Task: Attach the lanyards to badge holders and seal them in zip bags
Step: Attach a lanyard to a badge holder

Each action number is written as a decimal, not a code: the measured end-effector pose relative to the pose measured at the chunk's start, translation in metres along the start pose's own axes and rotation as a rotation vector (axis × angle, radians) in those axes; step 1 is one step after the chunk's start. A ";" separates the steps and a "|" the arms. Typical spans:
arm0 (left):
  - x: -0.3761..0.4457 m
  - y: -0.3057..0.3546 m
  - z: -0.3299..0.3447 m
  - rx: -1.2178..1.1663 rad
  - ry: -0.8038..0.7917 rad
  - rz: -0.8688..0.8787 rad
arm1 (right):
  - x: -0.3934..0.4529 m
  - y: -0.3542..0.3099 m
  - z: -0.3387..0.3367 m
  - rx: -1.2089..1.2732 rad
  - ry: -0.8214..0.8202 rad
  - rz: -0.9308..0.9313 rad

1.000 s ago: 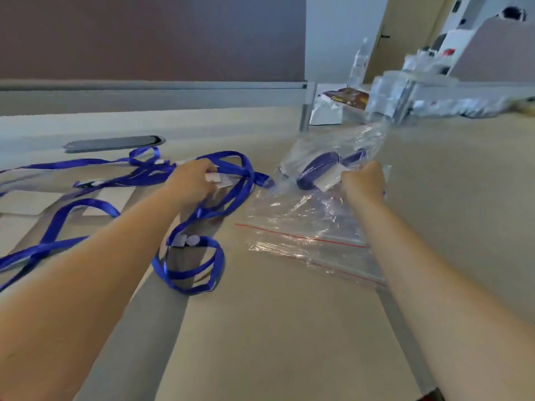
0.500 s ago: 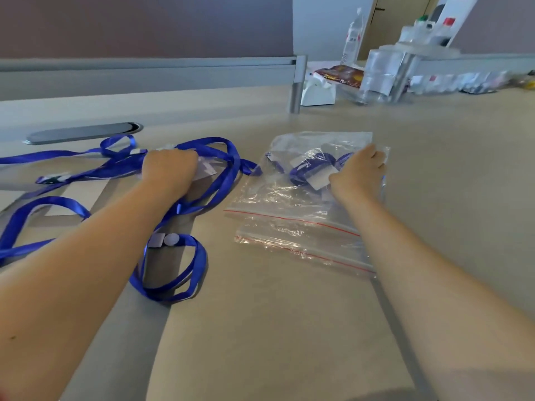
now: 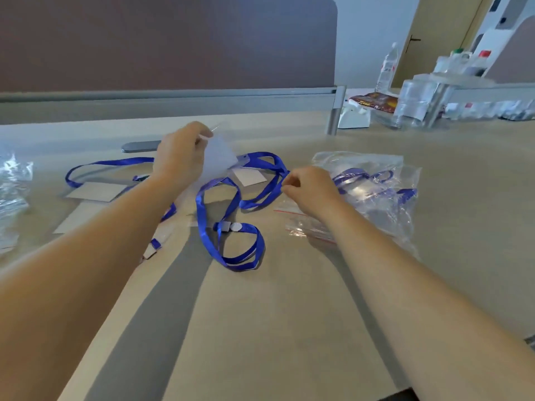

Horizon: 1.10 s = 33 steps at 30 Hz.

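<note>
My left hand (image 3: 181, 157) pinches a clear badge holder (image 3: 218, 159) and holds it a little above the table. A blue lanyard (image 3: 231, 224) lies looped on the table below it, with a metal clip and white button midway along. My right hand (image 3: 309, 188) pinches that lanyard's strap near its right bend. Behind the right hand lies a sealed zip bag (image 3: 373, 186) with a blue lanyard and badge holder inside. A second lanyard (image 3: 110, 163) trails to the left.
White cards (image 3: 95, 191) lie on the table at left, and a small one (image 3: 249, 177) sits under the lanyard. Crumpled clear bags (image 3: 13, 186) lie at the far left edge. A grey divider rail (image 3: 202, 95) runs along the back, with bottles and clutter (image 3: 417, 102) at back right.
My left hand has lifted a badge holder off the table. My right hand has left the filled zip bag and moved left onto the lanyard strap.
</note>
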State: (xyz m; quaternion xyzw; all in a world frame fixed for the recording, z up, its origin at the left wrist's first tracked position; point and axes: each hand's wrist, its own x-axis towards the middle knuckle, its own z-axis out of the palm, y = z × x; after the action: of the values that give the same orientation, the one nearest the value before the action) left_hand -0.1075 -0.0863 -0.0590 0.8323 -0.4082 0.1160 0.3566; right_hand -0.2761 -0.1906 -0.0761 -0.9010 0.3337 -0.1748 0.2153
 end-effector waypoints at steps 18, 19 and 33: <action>-0.045 -0.044 -0.054 -0.156 -0.041 -0.349 | -0.005 -0.060 0.040 -0.224 -0.220 0.147; -0.044 -0.042 -0.055 -0.112 -0.042 -0.333 | -0.005 -0.061 0.031 -0.238 -0.177 0.131; -0.032 -0.012 -0.082 -0.448 -0.265 -0.492 | 0.001 -0.087 -0.021 0.316 0.345 0.092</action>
State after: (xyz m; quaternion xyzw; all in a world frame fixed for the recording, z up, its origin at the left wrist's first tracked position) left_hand -0.1112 -0.0059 -0.0214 0.8146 -0.2536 -0.1745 0.4915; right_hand -0.2391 -0.1371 -0.0143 -0.7967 0.3748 -0.3661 0.3012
